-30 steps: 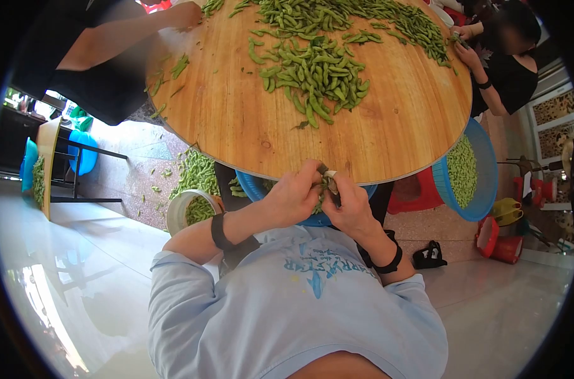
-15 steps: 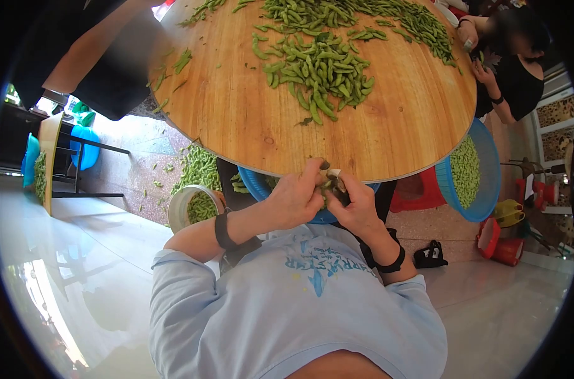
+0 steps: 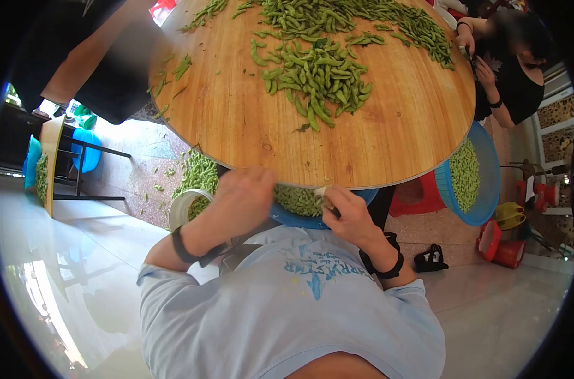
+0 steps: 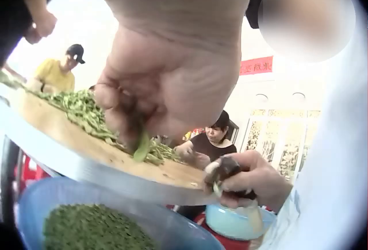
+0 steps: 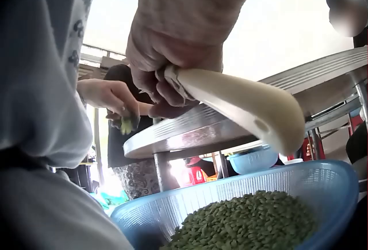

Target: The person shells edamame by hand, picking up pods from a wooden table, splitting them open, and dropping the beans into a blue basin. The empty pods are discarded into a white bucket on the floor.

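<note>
My left hand is blurred at the near left table edge, apart from the right. In the left wrist view its fingers curl around a green soybean pod, whose tip pokes out below them. At the table's front edge, my right hand grips a tool with a smooth cream handle; the palm and fingers hide its working end. Something dark shows at that hand's fingertips in the left wrist view. Below both hands, a blue basin holds shelled green beans. A pile of pods lies farther in on the round wooden table.
A second blue basin of beans stands to the right, beside a red stool. On the left, a white bucket stands near pods strewn on the floor. Other people sit around the table.
My hands were together at the table edge; the left has swung away to the left while the right stays near its place. More of the beans in the basin show between them.
</note>
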Demonstrator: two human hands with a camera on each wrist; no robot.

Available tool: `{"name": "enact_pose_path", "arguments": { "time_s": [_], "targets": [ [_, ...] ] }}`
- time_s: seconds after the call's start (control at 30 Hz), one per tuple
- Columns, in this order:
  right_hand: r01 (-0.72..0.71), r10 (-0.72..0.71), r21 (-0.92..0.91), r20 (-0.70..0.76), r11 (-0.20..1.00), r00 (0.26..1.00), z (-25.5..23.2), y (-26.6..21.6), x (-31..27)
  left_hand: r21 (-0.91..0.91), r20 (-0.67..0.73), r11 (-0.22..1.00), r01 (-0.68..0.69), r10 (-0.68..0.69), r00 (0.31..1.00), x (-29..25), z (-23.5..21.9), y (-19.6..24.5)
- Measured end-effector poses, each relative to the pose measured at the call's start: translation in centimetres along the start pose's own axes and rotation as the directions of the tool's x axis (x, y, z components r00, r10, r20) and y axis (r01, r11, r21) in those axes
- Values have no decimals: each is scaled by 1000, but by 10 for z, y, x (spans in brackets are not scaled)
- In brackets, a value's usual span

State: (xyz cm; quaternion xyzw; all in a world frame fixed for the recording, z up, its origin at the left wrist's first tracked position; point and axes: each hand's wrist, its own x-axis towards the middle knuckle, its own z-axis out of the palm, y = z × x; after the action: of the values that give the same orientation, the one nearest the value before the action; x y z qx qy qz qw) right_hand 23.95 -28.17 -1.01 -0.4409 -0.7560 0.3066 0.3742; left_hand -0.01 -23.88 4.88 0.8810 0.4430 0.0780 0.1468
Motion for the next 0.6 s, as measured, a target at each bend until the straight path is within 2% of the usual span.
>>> {"name": "enact_pose_path", "arguments": {
  "time_s": [0.03,0.07,0.13,0.17,0.23,0.3,0.43,0.5,0.53,0.6],
  "targets": [
    [1,-1,0,-6,1000,1000,1,-1,0,126,46,989,73,-79,996,-5,-5,-5],
    [31,-31,-44,-14,999,999,1,-1,-1,130,47,989,70,-77,996,-4,-9,-7],
    [62,-64,-82,-19,995,998,3,-1,0,340,-48,936,94,-83,995,0,-16,-11],
    [56,-58,-57,-30,997,998,4,0,1,343,-48,934,97,-86,995,6,-13,-14],
    [55,-57,-37,-37,998,998,5,1,2,97,-261,992,-77,100,960,31,5,-20],
    [62,-64,-35,-51,997,997,5,1,3,44,-333,988,-150,156,930,60,25,-15],
    [-5,2,-29,-117,1000,993,-8,-1,1,-18,-338,990,-139,125,933,85,57,4],
    [-53,48,-25,-168,998,985,-9,-1,1,50,-277,964,-262,265,923,80,69,6],
    [-54,49,-24,-168,998,985,-9,0,1,49,-276,964,-262,266,924,77,68,3],
    [11,-10,3,-231,1000,973,-7,2,4,155,-186,951,-268,295,937,63,57,-15]
  ]
}}
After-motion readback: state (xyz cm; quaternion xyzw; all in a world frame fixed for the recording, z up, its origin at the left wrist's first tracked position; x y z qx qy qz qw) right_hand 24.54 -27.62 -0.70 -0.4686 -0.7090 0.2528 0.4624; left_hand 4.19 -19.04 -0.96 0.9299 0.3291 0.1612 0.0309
